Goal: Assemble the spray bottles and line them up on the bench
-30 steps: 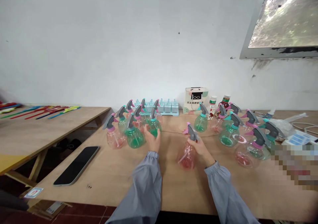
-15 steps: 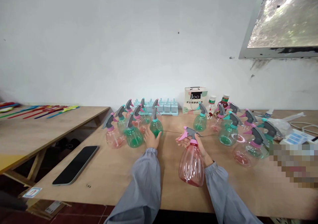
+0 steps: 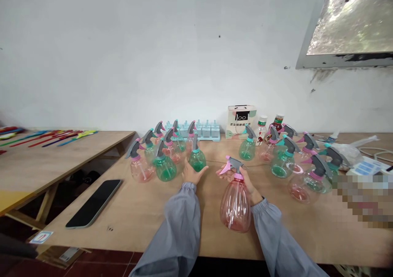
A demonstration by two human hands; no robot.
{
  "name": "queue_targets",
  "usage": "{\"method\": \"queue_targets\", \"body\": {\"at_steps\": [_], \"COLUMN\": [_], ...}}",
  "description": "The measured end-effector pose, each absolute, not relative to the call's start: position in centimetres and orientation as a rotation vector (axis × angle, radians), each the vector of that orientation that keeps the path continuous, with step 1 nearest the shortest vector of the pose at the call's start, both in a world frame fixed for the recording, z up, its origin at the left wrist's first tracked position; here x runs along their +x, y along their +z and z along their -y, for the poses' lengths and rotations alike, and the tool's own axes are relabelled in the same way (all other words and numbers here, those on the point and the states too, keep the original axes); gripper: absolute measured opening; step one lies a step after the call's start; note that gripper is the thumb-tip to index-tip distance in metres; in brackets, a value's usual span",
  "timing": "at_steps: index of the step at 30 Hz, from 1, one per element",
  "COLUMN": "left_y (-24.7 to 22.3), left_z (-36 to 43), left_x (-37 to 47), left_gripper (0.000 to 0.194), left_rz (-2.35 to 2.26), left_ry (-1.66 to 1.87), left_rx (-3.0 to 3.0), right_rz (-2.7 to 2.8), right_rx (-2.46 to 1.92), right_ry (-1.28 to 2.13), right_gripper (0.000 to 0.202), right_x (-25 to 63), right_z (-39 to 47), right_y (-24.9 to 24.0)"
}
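My right hand [image 3: 248,183] grips a clear pink spray bottle [image 3: 236,206] by its neck, just under the grey and pink head. The bottle is upright in front of me. My left hand [image 3: 193,173] is against the near side of a green spray bottle [image 3: 197,159], thumb spread to the right and the fingers partly hidden at its left. Left of that hand stands a group of pink and green spray bottles, among them a green one [image 3: 166,168] and a pink one [image 3: 141,169]. More spray bottles stand on the right, including a green one [image 3: 281,165].
A black phone [image 3: 93,203] lies on the table [image 3: 138,228] at the left. Along the wall are a light-blue mould tray [image 3: 210,132], a paper bag [image 3: 240,123] and two labelled bottles. Another table [image 3: 33,162] on the left holds coloured strips.
My left hand has moved slightly right, and the green bottle by it has shifted right and closer, away from the left group. My right hand still holds the pink bottle in nearly the same place.
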State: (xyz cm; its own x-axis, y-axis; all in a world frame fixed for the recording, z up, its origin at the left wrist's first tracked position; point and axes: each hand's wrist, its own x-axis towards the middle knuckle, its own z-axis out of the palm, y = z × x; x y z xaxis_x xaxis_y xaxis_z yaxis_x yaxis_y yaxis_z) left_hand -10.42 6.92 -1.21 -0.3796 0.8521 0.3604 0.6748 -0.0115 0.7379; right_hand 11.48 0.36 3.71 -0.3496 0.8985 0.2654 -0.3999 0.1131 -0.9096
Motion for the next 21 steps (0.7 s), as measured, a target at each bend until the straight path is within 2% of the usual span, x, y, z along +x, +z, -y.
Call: {"method": "queue_targets", "body": {"at_steps": [7,13,18,21], "left_y": [-1.2,-1.0,-0.9,-0.9], "left_z": [-7.0,-6.9,-6.8,-6.8], "left_x": [-10.4,-10.0,-10.0,-10.0], "left_gripper": [0.092,0.097,0.096,0.097], "left_rz": [-2.104,-2.131,-2.124,-2.124], "left_ry": [1.202,1.143,1.132,1.128], "left_rx": [1.654,1.654,1.657,1.661], "right_rz": [1.309,1.178,1.255,1.233], "right_rx": [-0.628,-0.649,-0.551,-0.597], "right_ry": [1.511,1.393,1.456,1.385], "right_gripper": [0.061,0.058,0.06,0.054], "right_x": [11.8,11.8,11.5,11.4], "right_z": [0.4,-0.3,-0.9,-0.7], "right_y": [4.3,3.2,2.9,2.9]}}
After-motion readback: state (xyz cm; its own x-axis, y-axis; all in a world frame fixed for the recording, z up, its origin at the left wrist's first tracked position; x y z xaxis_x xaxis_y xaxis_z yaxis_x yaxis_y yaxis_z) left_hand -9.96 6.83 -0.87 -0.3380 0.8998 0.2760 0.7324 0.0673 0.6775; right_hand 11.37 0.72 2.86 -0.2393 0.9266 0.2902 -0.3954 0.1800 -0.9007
